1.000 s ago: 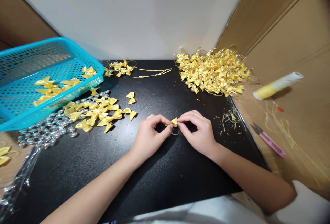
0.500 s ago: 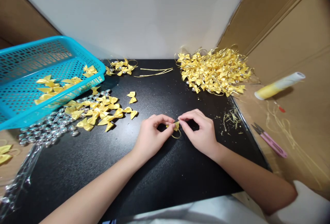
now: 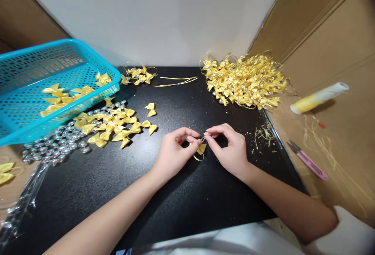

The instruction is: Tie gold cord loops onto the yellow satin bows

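Observation:
Between my hands, just above the black tabletop (image 3: 172, 204), is a yellow ribbon bow (image 3: 201, 149) with a loop of gold cord (image 3: 198, 159) hanging under it. My left hand (image 3: 182, 145) pinches the bow between thumb and fingertips. Facing it, my right hand (image 3: 226, 142) pinches a thin end of the cord close to the bow. Fingers hide part of the bow and cord. Left of my hands lie loose yellow bows (image 3: 121, 126) beside many silver beads (image 3: 55, 145).
A blue basket (image 3: 113, 71) holding bows stands at the left. Finished-looking bows with cords form a large pile (image 3: 243, 81) at the back right. Cut cords (image 3: 175, 81) lie at the back. Pink thread snips (image 3: 309, 164), cord scraps (image 3: 265, 133) and a yellow-white tube (image 3: 319, 97) are right.
My fingertips have drawn slightly apart, and more of the bow and cord shows between them. The right hand now pulls a cord end up from the bow. Other things stay put.

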